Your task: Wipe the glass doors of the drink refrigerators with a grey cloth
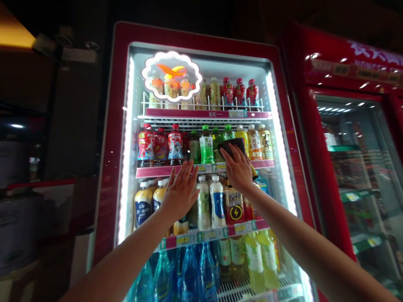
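Note:
A lit drinks fridge with a red frame (195,35) and a glass door stands in front of me. My left hand (180,188) is open, its fingers stretched upward and its palm turned to the glass at the middle shelves. To its right, my right hand (237,165) presses a dark cloth (232,145) against the door, with the fingers over the cloth. A yellowish edge (253,172) shows beside that hand. Behind the glass, a green-capped bottle (206,144) and a white-capped bottle (217,201) stand between and below my hands.
A glowing scalloped logo sign (171,76) is at the door's upper left. Red-capped bottles (146,142) and blue bottles (189,272) fill parts of the shelves. Another red fridge (333,167) stands at right; dark stacked goods (19,222) are at left.

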A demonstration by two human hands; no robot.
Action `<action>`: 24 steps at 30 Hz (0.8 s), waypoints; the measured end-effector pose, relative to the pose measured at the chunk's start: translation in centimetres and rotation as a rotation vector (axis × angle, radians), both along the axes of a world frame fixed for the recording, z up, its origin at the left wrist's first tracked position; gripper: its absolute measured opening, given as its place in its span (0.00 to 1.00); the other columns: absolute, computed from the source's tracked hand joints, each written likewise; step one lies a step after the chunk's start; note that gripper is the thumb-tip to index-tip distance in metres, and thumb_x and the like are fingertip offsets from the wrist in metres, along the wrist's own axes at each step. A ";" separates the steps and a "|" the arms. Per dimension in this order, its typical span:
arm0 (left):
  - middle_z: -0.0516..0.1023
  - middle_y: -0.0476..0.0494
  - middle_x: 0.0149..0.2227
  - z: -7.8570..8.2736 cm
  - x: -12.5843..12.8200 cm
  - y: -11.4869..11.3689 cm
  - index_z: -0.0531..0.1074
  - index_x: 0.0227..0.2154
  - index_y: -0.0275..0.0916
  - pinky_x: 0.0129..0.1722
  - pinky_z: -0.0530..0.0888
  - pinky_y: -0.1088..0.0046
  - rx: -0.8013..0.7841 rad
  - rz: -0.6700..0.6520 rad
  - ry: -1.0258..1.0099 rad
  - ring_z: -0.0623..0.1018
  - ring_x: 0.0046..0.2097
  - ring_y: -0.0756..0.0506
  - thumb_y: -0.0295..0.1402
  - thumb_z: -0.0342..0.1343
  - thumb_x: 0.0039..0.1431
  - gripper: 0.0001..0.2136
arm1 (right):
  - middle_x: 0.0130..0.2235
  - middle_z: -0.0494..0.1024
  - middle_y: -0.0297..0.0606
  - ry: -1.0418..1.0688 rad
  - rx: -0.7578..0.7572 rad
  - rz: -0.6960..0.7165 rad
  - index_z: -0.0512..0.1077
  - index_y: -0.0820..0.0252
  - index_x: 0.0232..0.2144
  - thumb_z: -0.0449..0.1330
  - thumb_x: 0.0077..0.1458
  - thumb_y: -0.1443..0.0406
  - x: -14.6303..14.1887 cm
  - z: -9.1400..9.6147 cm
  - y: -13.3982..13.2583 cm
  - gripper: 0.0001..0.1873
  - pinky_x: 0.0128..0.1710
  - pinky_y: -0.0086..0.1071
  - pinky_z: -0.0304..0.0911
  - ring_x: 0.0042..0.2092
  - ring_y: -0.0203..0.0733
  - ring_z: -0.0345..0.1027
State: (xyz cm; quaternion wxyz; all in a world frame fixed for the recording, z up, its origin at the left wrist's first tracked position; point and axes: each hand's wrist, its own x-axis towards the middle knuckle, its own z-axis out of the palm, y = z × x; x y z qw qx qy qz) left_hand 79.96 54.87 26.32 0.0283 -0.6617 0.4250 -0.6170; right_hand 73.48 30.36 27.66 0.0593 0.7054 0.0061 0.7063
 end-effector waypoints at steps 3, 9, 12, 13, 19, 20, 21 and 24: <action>0.46 0.33 0.75 0.6 -0.3 -2.3 0.30 0.73 0.40 0.72 0.50 0.46 0.014 -0.029 0.005 0.48 0.75 0.36 0.37 0.49 0.69 0.40 | 0.70 0.61 0.36 0.070 -0.055 -0.046 0.55 0.41 0.71 0.50 0.65 0.68 -0.6 2.9 -1.3 0.34 0.66 0.54 0.61 0.69 0.54 0.55; 0.46 0.34 0.75 0.6 -1.1 -4.2 0.30 0.73 0.41 0.72 0.50 0.47 0.025 -0.048 0.000 0.49 0.75 0.36 0.35 0.48 0.69 0.39 | 0.68 0.61 0.45 -0.131 0.201 -0.037 0.63 0.50 0.67 0.48 0.67 0.66 -2.0 2.6 -6.8 0.28 0.63 0.55 0.62 0.68 0.56 0.56; 0.47 0.35 0.75 0.4 -1.3 -4.0 0.31 0.73 0.42 0.72 0.51 0.49 0.039 -0.054 -0.021 0.49 0.75 0.37 0.36 0.49 0.68 0.39 | 0.64 0.65 0.48 -0.189 0.284 -0.063 0.67 0.49 0.65 0.49 0.66 0.67 -2.0 -0.6 -7.1 0.27 0.59 0.57 0.64 0.63 0.58 0.61; 0.47 0.35 0.75 0.4 -1.4 -4.1 0.31 0.73 0.41 0.72 0.51 0.49 0.048 -0.055 -0.026 0.48 0.75 0.37 0.36 0.50 0.68 0.39 | 0.62 0.67 0.47 -0.166 0.250 -0.067 0.68 0.48 0.64 0.49 0.66 0.67 -1.9 -1.2 -6.9 0.27 0.59 0.56 0.64 0.62 0.57 0.62; 0.47 0.35 0.75 1.2 -2.3 -8.0 0.38 0.73 0.38 0.73 0.50 0.48 0.057 -0.057 -0.012 0.48 0.75 0.36 0.37 0.49 0.68 0.37 | 0.63 0.71 0.36 -0.050 0.020 0.004 0.68 0.40 0.63 0.49 0.65 0.69 -2.7 2.4 -9.1 0.29 0.67 0.52 0.57 0.65 0.49 0.62; 0.47 0.35 0.75 1.2 -2.5 -8.8 0.38 0.73 0.38 0.73 0.50 0.48 0.059 -0.061 -0.007 0.47 0.75 0.36 0.37 0.49 0.68 0.36 | 0.64 0.70 0.37 -0.070 0.040 0.019 0.67 0.42 0.64 0.48 0.66 0.69 -2.9 3.2 -10.3 0.28 0.67 0.52 0.57 0.66 0.49 0.61; 0.47 0.36 0.75 1.2 -2.7 -9.5 0.39 0.73 0.39 0.73 0.50 0.48 0.066 -0.066 -0.004 0.47 0.75 0.36 0.37 0.49 0.69 0.36 | 0.65 0.69 0.38 -0.098 0.073 0.032 0.66 0.44 0.65 0.47 0.66 0.68 -3.1 3.7 -11.5 0.28 0.66 0.53 0.58 0.67 0.50 0.60; 0.46 0.38 0.75 0.9 -3.2 -10.8 0.39 0.73 0.41 0.73 0.49 0.48 0.090 -0.083 -0.003 0.47 0.75 0.37 0.37 0.47 0.70 0.34 | 0.66 0.67 0.43 -0.211 0.198 0.043 0.64 0.47 0.67 0.47 0.67 0.67 -3.5 2.5 -14.2 0.29 0.64 0.58 0.60 0.67 0.55 0.60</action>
